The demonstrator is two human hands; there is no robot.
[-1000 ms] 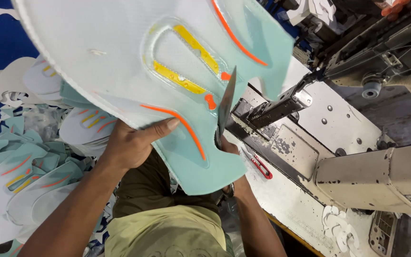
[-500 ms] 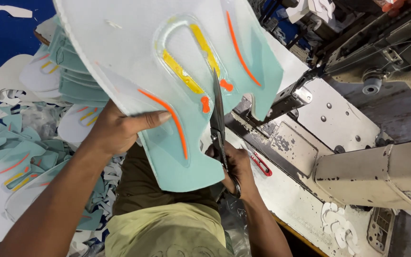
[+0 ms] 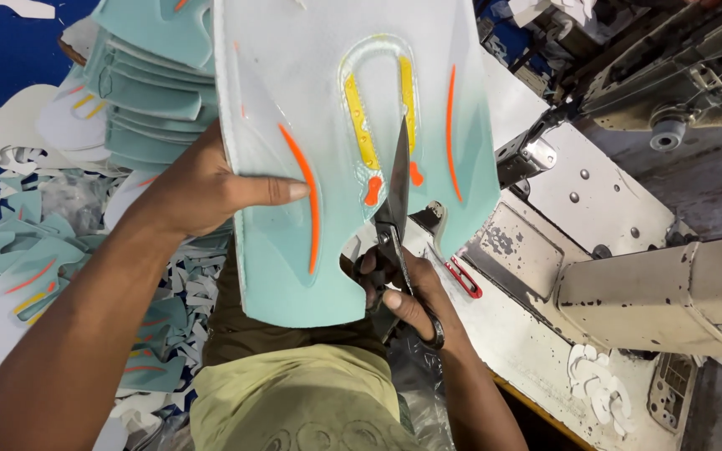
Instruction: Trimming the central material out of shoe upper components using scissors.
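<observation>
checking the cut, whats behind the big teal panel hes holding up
Behind the teal panel: a stack of teal pieces at its left edge and the sewing machine table to its right. Whatever lies directly behind its middle is covered.

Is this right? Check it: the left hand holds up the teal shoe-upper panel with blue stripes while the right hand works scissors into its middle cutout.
Not quite. In the head view the stripes on the teal panel are orange, not blue. The rest stands: the left hand holds the panel up, and the right hand works the scissors into its middle cutout.
</observation>
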